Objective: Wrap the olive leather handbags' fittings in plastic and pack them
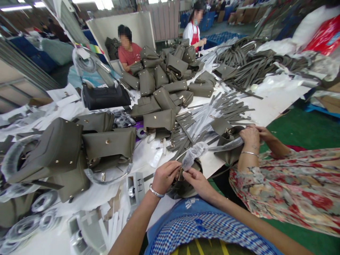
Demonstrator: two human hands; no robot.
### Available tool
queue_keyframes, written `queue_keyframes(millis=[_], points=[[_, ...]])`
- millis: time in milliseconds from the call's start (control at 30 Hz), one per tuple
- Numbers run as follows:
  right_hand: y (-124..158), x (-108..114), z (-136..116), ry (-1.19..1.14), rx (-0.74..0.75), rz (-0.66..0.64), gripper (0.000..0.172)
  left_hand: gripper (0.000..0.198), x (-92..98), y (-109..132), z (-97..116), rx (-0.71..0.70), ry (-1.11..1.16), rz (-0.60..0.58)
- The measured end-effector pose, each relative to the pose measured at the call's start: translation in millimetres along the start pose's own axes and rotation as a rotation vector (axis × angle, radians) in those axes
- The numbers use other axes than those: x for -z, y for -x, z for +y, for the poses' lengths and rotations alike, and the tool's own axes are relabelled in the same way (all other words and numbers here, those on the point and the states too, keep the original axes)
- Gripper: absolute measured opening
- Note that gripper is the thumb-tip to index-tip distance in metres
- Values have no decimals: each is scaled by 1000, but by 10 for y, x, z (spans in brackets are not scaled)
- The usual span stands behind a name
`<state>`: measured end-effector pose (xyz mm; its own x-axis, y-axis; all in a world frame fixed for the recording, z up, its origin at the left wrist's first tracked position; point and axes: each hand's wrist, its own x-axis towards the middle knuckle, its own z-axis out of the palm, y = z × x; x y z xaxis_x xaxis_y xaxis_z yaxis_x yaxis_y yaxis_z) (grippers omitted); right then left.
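Close in front of my body is an olive-grey handbag (183,191), partly covered by my hands. Its handle, wrapped in clear plastic (191,156), rises above my fingers. My left hand (165,179), with a bangle at the wrist, pinches the bag beside a small gold-coloured metal fitting (181,174). From the other side, my right hand (198,182) closes its thumb and fingers at the same fitting. My fingers hide exactly which part each one grips.
At my right a co-worker's hands (251,138) hold another wrapped handle on a bag. Finished-looking handbags (108,145) stand at left, with a bag pile (159,81) and loose straps (220,109) beyond. A grey metal device (135,191) sits left of my bag. Two people work across the table.
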<state>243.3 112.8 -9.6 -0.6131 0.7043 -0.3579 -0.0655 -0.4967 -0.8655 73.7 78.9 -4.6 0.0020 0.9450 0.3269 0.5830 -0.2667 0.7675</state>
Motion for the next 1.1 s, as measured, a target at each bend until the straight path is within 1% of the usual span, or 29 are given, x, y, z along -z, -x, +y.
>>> queue_keyframes(millis=[133,300,400,467,533,567,633,667,700,767,833,900,967,1033,1100], points=[[-10,11,43,-2,-5,28,47,22,39,5,39,-47,-100,-10],[-21,2,73,-38,-12,38,51,24,113,78,39,-151,-232,-132],[-12,-16,96,-80,-13,66,53,24,136,169,-3,-145,-249,-146],[9,-28,131,-86,-8,17,55,22,138,237,-27,-107,-243,-122],[36,-34,187,-64,-10,-102,56,21,138,303,-39,-79,-241,-97],[47,-34,219,-32,-25,-167,53,20,141,333,-42,-75,-246,-88],[60,-28,275,64,-69,-238,39,19,159,387,-44,-89,-270,-79],[62,-26,292,122,-76,-236,33,19,173,410,-42,-105,-289,-87],[61,-24,298,182,-65,-208,29,19,189,430,-40,-128,-311,-104],[59,-29,281,276,12,-96,30,21,221,464,-32,-182,-347,-159],[61,-42,247,313,90,-1,31,22,241,490,-25,-211,-364,-210],[69,-55,231,298,122,47,32,21,241,509,-27,-193,-364,-234],[76,-57,257,256,106,47,32,18,223,522,-42,-142,-354,-236],[78,-44,314,224,48,-19,34,17,197,534,-65,-81,-342,-232],[71,-23,375,222,-18,-141,39,17,174,551,-83,-20,-315,-224]])
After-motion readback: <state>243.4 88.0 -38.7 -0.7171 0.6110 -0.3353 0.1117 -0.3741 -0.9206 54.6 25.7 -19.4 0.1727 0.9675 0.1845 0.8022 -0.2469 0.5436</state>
